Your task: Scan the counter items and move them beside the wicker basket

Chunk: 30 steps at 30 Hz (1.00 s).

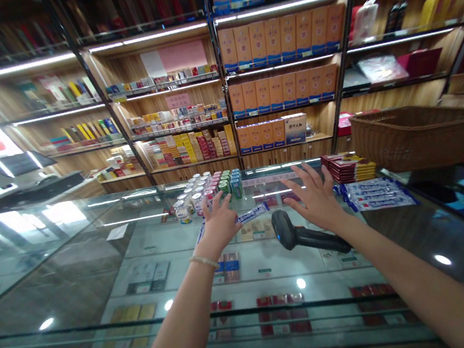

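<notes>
well, right hand [315,199] spreads empty, left hand [219,224], grip unclear, over glass counter [78,276] facing lit shelves [172,89].

1. Your left forearm [179,319] rises from the bottom edge of the view and slants up to the right.
2. Your left wrist wears a pale bracelet [204,262], and the back of your left hand [221,226] faces you.
3. Your left fingers spread forward and slightly curved, with the thumb out toward the right.
4. Your right forearm [415,280] enters from the lower right corner and slants up to the left, bare.
5. Your right hand [317,199] is open, its fingers fanned and its thumb pointing left.
6. Your hands are apart, the right one slightly higher in view.
</notes>
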{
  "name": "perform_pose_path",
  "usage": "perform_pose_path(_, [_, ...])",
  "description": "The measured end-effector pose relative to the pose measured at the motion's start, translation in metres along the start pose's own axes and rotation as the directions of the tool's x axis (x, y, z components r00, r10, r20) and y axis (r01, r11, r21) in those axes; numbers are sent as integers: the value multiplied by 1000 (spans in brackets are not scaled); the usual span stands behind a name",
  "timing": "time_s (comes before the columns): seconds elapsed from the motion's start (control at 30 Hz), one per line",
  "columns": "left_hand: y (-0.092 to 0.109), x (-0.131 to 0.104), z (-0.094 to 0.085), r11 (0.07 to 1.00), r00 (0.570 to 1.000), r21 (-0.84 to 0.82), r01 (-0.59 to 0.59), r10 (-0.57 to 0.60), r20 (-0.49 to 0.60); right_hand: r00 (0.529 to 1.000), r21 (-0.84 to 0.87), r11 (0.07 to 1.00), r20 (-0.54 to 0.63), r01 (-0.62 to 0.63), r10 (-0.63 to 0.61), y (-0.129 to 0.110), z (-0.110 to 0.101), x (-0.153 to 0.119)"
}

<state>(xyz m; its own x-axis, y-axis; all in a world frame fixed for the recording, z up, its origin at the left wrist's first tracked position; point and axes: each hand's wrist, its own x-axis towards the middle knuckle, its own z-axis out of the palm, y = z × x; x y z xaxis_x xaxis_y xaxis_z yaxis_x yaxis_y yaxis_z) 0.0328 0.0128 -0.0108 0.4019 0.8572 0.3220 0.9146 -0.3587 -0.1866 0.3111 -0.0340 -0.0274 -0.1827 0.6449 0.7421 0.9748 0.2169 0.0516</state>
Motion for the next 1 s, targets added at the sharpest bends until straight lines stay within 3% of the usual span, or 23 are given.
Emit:
perform_pose_path(0.27, [17,4,-9,998,972,-34,-50,41,-232,997,-35,997,9,72,-72,6,-1,19])
perform_pose_path(0.47, [30,5,-10,986,934,-86,-146,108,-340,988,-52,987,-37,149,-151,9,11,13])
perform_pose_path(0.7, [37,8,-4,965,812,8,-264,226,-538,975,-35,983,-128,180,-183,6,16,10])
perform_pose_path(0.83, [41,13,-10,960,780,55,-275,256,-571,976,-21,987,-146,157,-158,9,11,11])
perform_pose_path(1.0, [47,24,-24,954,778,55,-295,274,-565,988,24,999,-148,45,-41,16,3,12])
